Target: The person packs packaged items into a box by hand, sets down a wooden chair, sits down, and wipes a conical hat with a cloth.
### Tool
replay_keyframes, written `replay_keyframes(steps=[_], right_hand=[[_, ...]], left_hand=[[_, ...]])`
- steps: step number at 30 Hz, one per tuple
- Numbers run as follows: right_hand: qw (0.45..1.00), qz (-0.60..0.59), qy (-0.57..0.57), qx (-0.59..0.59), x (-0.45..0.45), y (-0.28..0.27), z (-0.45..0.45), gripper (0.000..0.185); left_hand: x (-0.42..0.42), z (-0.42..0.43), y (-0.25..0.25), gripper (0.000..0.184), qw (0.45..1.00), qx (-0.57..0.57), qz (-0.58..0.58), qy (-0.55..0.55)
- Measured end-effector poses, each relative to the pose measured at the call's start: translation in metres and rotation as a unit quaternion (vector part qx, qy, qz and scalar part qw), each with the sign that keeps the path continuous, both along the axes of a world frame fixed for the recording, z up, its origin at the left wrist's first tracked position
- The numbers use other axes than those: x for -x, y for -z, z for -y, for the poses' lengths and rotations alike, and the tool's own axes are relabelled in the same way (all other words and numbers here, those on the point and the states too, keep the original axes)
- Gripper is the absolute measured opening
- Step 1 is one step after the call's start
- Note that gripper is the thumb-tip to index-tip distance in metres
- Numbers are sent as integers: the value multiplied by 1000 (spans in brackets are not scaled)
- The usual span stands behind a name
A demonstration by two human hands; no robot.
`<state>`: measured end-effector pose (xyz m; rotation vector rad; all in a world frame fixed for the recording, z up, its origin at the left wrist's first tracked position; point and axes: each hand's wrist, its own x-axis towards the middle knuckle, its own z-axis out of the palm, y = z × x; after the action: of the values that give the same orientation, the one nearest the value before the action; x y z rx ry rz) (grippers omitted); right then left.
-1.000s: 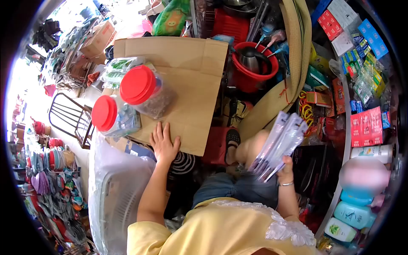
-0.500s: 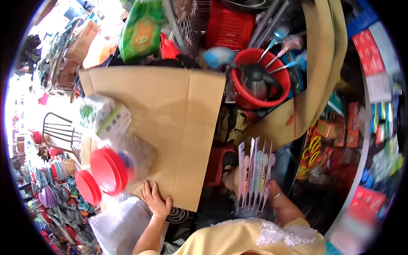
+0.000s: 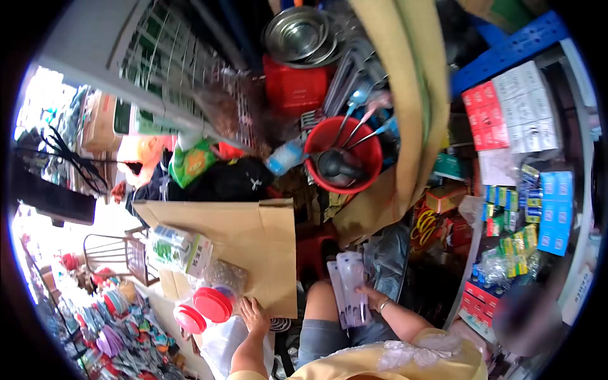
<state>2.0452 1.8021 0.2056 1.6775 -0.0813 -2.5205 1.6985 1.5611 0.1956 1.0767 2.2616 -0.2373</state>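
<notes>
My right hand (image 3: 373, 299), with a bracelet on its wrist, grips several long clear packs (image 3: 349, 285) over my lap. Pale items that look like toothbrushes are inside them. My left hand (image 3: 254, 316) rests with its fingers stretched out on the lower edge of a cardboard sheet (image 3: 272, 253). Just left of its fingers lies a clear plastic jar with a red lid (image 3: 213, 304). A second red lid (image 3: 190, 319) shows beside it. Above the jars, a clear bag with a green and white label (image 3: 199, 254) lies on the cardboard.
A red bucket (image 3: 373, 180) holds brushes and a dark kettle-like jug. Curved cardboard (image 3: 405, 95) stands beside it. Shelves on the right carry red boxes (image 3: 484, 117) and blue packs (image 3: 555, 212). A wooden chair (image 3: 117, 256) stands at the left.
The view has shifted, showing more of the right shelves and the white frame at upper left. The fanned packs in my right hand are now closer together. My left hand stays at the cardboard edge.
</notes>
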Motion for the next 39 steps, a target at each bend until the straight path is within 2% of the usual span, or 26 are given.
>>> replay_keyframes(steps=[2, 3, 5, 6, 8, 10, 11, 13, 14, 16, 17, 19, 20, 21, 23, 24, 25, 27, 28, 29, 31, 33, 35, 36, 39], right_hand=[[999, -38, -10, -5, -1, -18, 1, 49], [997, -73, 0, -17, 4, -33, -2, 49], [994, -97, 31, -47, -2, -62, -6, 49], [990, -121, 37, -60, -1, -67, -13, 50], [986, -137, 53, -80, -6, -92, -16, 50], [976, -124, 78, -160, -2, -122, -30, 51], [973, -120, 94, -175, -1, -137, -33, 51], [958, -147, 111, -220, -1, -167, -38, 54], [953, -142, 125, -235, -1, -186, -40, 54], [946, -166, 119, -251, 1, -224, -44, 66], [941, -163, 130, -265, 1, -241, -44, 66], [918, -151, 161, -329, 0, -271, -37, 71], [915, -201, 139, -321, -8, -283, -37, 89], [909, -197, 152, -334, -13, -301, -37, 89], [888, -127, 16, -441, -20, -336, -34, 93], [871, -143, 49, -468, -26, -343, -27, 96], [852, -159, 81, -493, -31, -349, -20, 98], [836, -98, 58, -536, -36, -395, -12, 94], [822, -58, 19, -566, -42, -406, -10, 98], [816, -55, 29, -574, -46, -406, -5, 98], [783, -6, 64, -618, -49, -397, 11, 101], [762, 25, 65, -644, -53, -399, 21, 104], [758, 77, 104, -639, -49, -412, 30, 106], [763, 138, 93, -625, -48, -447, 34, 107], [733, 164, 151, -642, -43, -454, 50, 108]], left_hand=[[6, -9, -11, 86, 996, 91, 13, 12], [9, -17, -15, 86, 996, 79, 17, 26], [12, -30, -30, 91, 982, 180, 56, -6], [18, -44, -31, 91, 985, 165, 55, 14], [19, -55, -43, 87, 961, 259, 96, -10], [19, -69, -34, 78, 948, 266, 162, -65], [16, -73, -34, 68, 971, 194, 138, -37], [10, -113, -57, 61, 968, 169, 185, -27], [7, -133, -65, 61, 970, 159, 185, -7], [-3, -171, -77, 58, 953, 66, 287, -66], [-11, -192, -82, 58, 954, 58, 289, -50], [-23, -231, -91, 49, 944, -120, 308, 0], [-35, -255, -106, 44, 921, -175, 347, 1], [-55, -288, -133, 39, 893, -229, 388, 0], [-92, -352, -179, 34, 841, -325, 429, 50], [-112, -383, -211, 33, 817, -343, 458, 77], [-135, -412, -261, 32, 790, -361, 485, 102], [-180, -462, -332, 29, 724, -455, 488, 175], [-202, -477, -387, 28, 704, -484, 465, 232], [-222, -486, -445, 27, 681, -509, 440, 287], [-258, -504, -521, 30, 591, -536, 469, 379], [-296, -512, -590, 27, 488, -583, 449, 470], [-330, -516, -641, 27, 412, -596, 428, 540], [-349, -519, -659, 28, 391, -591, 429, 560], [-402, -522, -706, 33, 353, -581, 411, 607]])
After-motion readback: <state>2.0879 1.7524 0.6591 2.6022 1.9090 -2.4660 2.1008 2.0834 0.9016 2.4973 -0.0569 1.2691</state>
